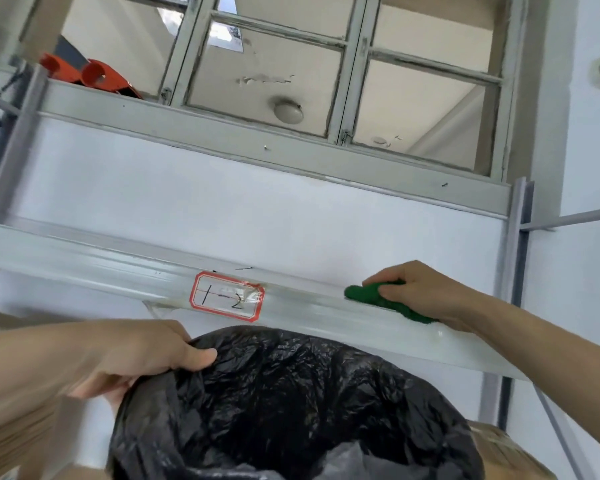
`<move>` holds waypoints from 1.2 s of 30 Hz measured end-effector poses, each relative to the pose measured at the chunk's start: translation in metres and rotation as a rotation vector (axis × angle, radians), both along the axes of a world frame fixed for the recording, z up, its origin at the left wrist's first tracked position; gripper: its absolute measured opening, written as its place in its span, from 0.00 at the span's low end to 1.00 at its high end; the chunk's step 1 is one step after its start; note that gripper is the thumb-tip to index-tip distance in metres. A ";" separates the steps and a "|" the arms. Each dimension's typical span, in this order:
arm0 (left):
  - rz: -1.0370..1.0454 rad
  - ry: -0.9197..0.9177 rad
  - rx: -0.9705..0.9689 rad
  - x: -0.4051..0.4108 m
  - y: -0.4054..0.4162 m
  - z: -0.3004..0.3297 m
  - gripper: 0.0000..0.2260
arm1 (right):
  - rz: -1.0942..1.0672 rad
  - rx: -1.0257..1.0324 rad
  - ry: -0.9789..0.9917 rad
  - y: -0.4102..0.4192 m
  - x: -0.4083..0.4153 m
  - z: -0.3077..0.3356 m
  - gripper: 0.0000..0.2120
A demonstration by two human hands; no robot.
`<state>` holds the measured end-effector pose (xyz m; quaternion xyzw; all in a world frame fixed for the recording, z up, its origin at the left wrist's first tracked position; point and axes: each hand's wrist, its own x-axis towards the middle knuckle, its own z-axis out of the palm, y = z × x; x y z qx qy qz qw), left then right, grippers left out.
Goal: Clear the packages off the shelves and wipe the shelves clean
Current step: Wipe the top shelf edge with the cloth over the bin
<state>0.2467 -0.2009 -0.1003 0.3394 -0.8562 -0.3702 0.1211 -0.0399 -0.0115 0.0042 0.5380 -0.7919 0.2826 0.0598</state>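
Right hand (pixel 420 289): fingers closed on green cloth (pixel 364 295), pressed against shelf (pixel 118 261) edge.
Left hand (pixel 142 355): fingers gripped black bag (pixel 291 393) rim.

You see a green cloth (pixel 378 297), a crinkled black bag (pixel 291 393), a red-bordered white label (pixel 226 296), pale grey shelves (pixel 84 258) and orange parts (pixel 90 74).

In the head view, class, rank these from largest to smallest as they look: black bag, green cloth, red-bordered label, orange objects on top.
1. black bag, nearest the camera
2. red-bordered label
3. green cloth and orange objects: too alike, both partly hidden
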 end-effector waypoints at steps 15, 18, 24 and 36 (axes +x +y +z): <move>0.096 0.071 0.220 0.097 0.069 -0.052 0.23 | 0.677 -0.164 0.045 0.017 0.164 -0.077 0.08; 0.192 0.078 0.234 0.137 0.085 -0.070 0.17 | 0.757 0.161 0.234 0.006 0.190 -0.115 0.09; 0.329 -0.021 0.293 0.229 0.092 -0.130 0.16 | 0.906 0.258 0.301 -0.022 0.252 -0.205 0.09; 0.555 -0.070 0.359 0.408 0.060 -0.301 0.14 | 0.913 0.589 0.256 -0.084 0.432 -0.368 0.18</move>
